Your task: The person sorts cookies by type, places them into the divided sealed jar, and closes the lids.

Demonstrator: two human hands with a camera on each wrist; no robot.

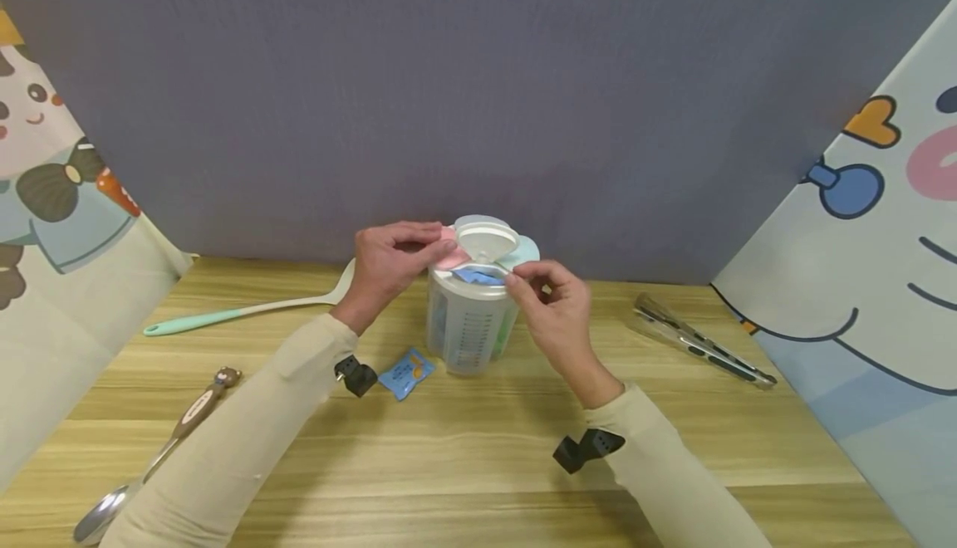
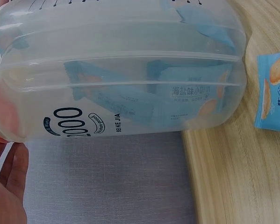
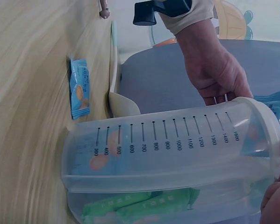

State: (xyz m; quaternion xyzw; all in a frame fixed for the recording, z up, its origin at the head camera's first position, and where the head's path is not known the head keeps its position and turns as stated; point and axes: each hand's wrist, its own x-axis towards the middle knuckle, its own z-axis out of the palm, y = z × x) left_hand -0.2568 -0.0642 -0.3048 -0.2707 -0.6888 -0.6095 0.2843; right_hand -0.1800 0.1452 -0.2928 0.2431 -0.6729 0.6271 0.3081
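Note:
A clear divided storage container [image 1: 473, 336] stands upright, with blue snack packets [image 2: 191, 93] and green packets [image 3: 158, 205] inside. My left hand [image 1: 392, 261] grips its top edge by the pink lid [image 1: 449, 251], thumb on top. At the front right of the rim, my right hand [image 1: 553, 299] pinches the edge with thumb and forefinger. Between the hands, a blue packet [image 1: 478, 276] lies in the front opening; its end sticks out past the rim in the right wrist view. Behind it a clear flap [image 1: 488, 241] stands raised. The pale blue lid [image 1: 526, 251] is at the right.
Another blue packet [image 1: 406, 374] lies on the wooden table [image 1: 463, 465] in front of the container. To the left are a white utensil with a mint handle [image 1: 196, 322] and a spoon with a brown bear handle [image 1: 198, 415]. Metal tongs [image 1: 699, 340] lie at the right.

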